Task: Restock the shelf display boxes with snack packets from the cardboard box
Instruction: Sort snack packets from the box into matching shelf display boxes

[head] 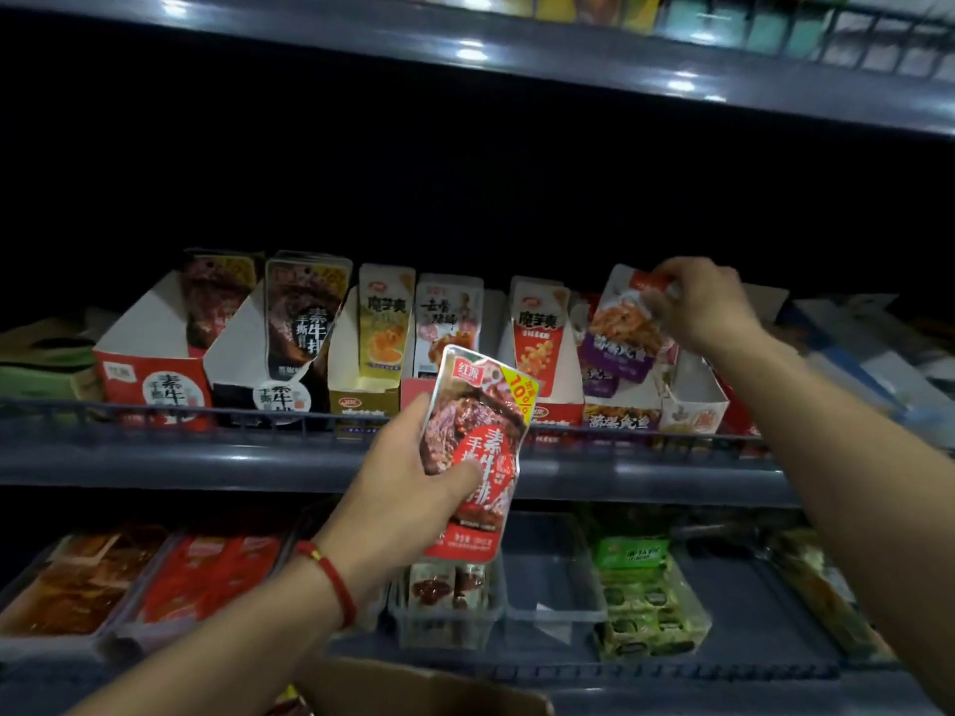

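Head view: left hand (408, 472) clamped on red packet (473, 452), ready for shelving; right hand (697, 307) pinching purple packet (628, 328) into far-right box (622, 405).

1. A grey middle shelf (206, 465) runs across the view as a long metal ledge with a low rail along its front edge.
2. Above the middle shelf, a second grey shelf (568, 64) slants across the top, and bright spots of overhead light glint on its front lip.
3. Between the two, behind the middle shelf, the back of the unit lies in deep shadow, nearly black.
4. Below the middle shelf, a lower tier holds clear plastic bins (555, 576) side by side.
5. The light is dim overall.
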